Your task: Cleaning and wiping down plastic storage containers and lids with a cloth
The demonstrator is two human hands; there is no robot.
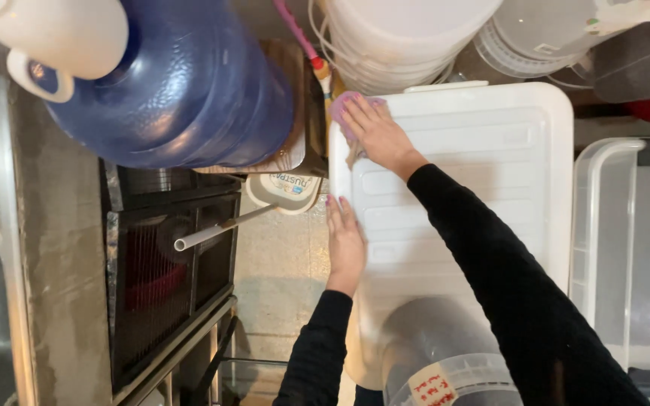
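My right hand (376, 133) presses a pinkish-purple cloth (344, 107) flat against the far left corner of a white plastic box lid (483, 158). The fingers are spread over the cloth. My left hand (344, 242) lies flat, fingers together, on the left edge of the same lid, holding nothing. Both arms wear black sleeves. A clear round container (445, 361) with a labelled lid stands on the near part of the white lid.
A big blue water jug (182, 90) stands at the left, a white mug (47, 34) beside it. White buckets (400, 37) are stacked behind the lid. A clear storage bin (626, 248) sits at the right, a black wire rack (163, 278) at the left.
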